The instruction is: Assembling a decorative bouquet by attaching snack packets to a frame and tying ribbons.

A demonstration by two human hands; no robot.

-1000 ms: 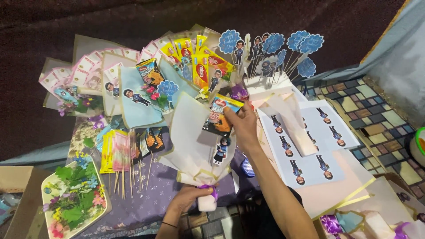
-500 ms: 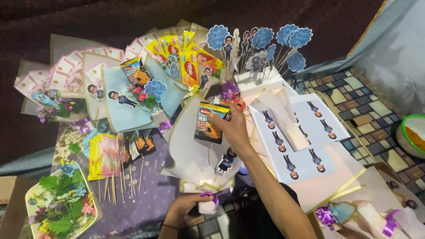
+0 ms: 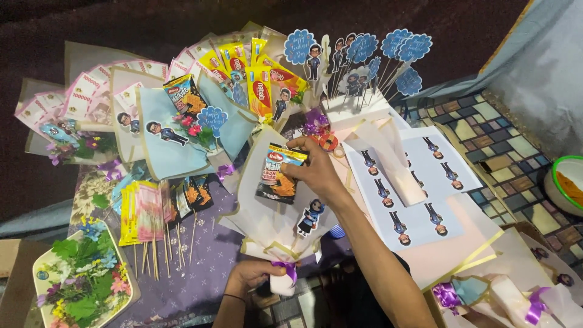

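Change: over the last second the right hand (image 3: pixel 316 173) has carried the snack packet (image 3: pixel 280 173) from the upper edge of the white paper bouquet (image 3: pixel 267 212) down into its open cone; the packet now sits near the centre of the wrap. By my reading, the packet is being seated among the fillings, not yet let go.
White paper bouquet: 1 in hand, centre of the view, purple ribbon at its stem.
Finished bouquets: at least 4 fanned from 10 to 12 o'clock, among them a blue-wrapped bouquet (image 3: pixel 173 143); overlap makes the count uncertain.
Sticker sheets: 2 at 3 o'clock; the nearer sticker sheet (image 3: pixel 404 203) shows about 7 cartoon figures.
Flower tray (image 3: pixel 82 282): 1, at 8 o'clock.
Round blue toppers: about 6 on sticks in a white block (image 3: pixel 364 109) at 1 o'clock.
Skewered items (image 3: pixel 152 212): one loose bundle at 9 o'clock, number not countable.
Green-rimmed bowl (image 3: pixel 568 185): 1, at 3 o'clock, cut by the frame edge.
Cartoon figure cut-out (image 3: pixel 310 217): 1, in the bouquet just below the packet.
Right hand: fingers and thumb clamped on the packet's upper right edge.
Left hand (image 3: pixel 252 273): at 6 o'clock, fingers wrapped tight about the bouquet stem.
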